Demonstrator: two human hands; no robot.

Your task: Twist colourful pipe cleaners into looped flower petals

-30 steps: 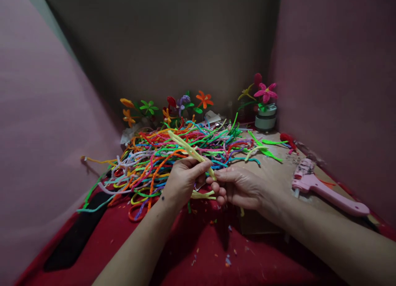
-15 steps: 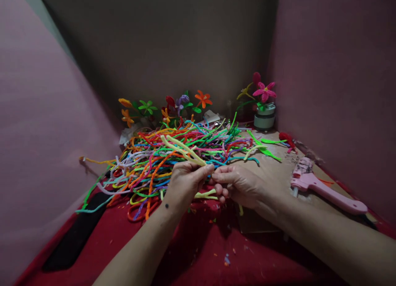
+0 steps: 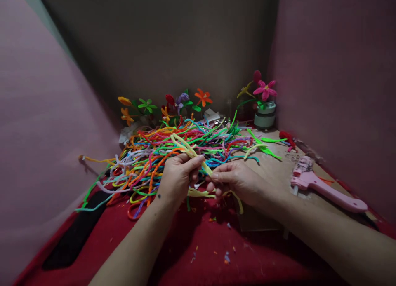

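The left hand and right hand pinch pale yellow pipe cleaners, their length slanting from near right to far left, tips toward the multicoloured pile.

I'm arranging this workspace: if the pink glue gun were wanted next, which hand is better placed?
Likely the right hand: the pink glue gun lies on that side, while the left hand is farther off. Both hands grip the pale yellow strips, so the right must let go first.

both hands pinching pale yellow fuzzy stems, heap of colourful stems behind, pink glue gun at right
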